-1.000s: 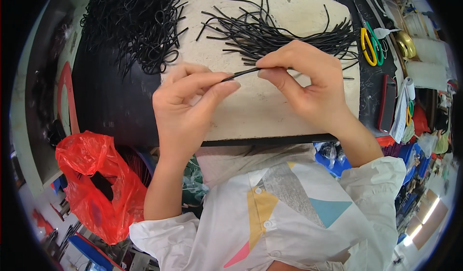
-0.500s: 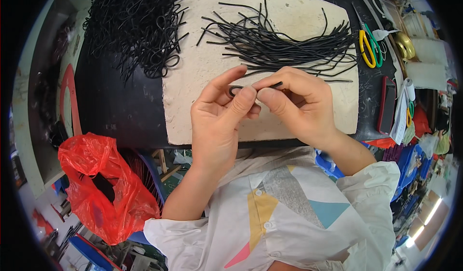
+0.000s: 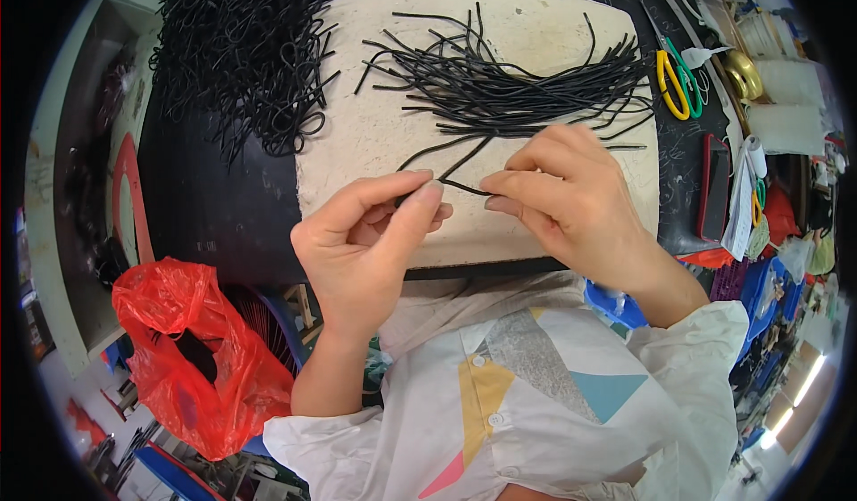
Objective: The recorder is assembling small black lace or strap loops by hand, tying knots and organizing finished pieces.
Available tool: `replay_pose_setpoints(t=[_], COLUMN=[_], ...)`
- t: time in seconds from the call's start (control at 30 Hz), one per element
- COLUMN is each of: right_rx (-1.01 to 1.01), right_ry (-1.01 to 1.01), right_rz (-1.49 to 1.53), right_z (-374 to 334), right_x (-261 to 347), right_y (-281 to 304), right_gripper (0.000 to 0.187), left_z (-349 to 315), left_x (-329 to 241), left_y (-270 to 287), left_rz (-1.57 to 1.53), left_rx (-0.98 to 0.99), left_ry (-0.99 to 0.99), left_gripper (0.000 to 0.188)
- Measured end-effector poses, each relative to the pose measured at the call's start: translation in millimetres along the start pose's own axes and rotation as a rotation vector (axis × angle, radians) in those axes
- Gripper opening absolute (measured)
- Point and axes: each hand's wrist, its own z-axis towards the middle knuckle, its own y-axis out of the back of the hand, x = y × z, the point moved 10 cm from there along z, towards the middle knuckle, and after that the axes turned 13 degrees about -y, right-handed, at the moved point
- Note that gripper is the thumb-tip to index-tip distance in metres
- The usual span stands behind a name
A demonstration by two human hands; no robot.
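Note:
Between my two hands, over the near part of a pale board (image 3: 357, 153), is a thin black cord (image 3: 464, 186). My left hand (image 3: 370, 238) pinches it between thumb and index finger, where strands cross; part of it is hidden behind the fingers. The thumb and fingertips of my right hand (image 3: 571, 198) are closed on the cord's right end. Just beyond my hands lies a loose bundle of straight black cords (image 3: 518, 86). At the far left a large heap of looped black cords (image 3: 241, 55) spills onto the board's edge.
Scissors (image 3: 674, 82) with yellow and green handles lie right of the board, near a red-edged phone (image 3: 714, 187) and a brass-coloured object (image 3: 743, 76). A red plastic bag (image 3: 201, 358) hangs at lower left. The table (image 3: 214, 207) is black.
My hands have moved apart, the left one leftward and down. The cord, mostly hidden between my fingertips before, now stretches between them with a strand rising toward the bundle.

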Motion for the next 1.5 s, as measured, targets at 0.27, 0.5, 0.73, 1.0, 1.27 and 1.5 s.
replay_pose_setpoints(t=[0.27,0.5,0.73,1.0,1.27,1.5], right_rx=[0.372,0.091,-0.064,0.446,-0.230,-0.308], right_ry=[-0.692,-0.714,-0.495,-0.538,-0.016,0.148], right_rz=[1.191,1.286,0.897,0.922,0.233,0.022], right_z=[-8,-12,-4,30,-4,-19], right_x=[-39,-54,-56,-18,-16,14], right_y=[-42,-42,-19,-39,-1,4], right_gripper=[0.010,0.013,0.023,0.023,0.013,0.025], left_z=[-9,-15,-19,-45,-26,-15], left_x=[35,28,37,47,40,24], left_y=[-11,-19,-13,-41,-10,-22], left_rz=[-0.398,-0.334,-0.262,-0.259,-0.666,-0.029], left_rx=[-0.063,0.015,0.034,0.309,-0.181,0.177], left_ry=[0.210,0.101,0.244,0.550,0.329,-0.048], left_gripper=[0.015,0.016,0.011,0.007,0.010,0.006])
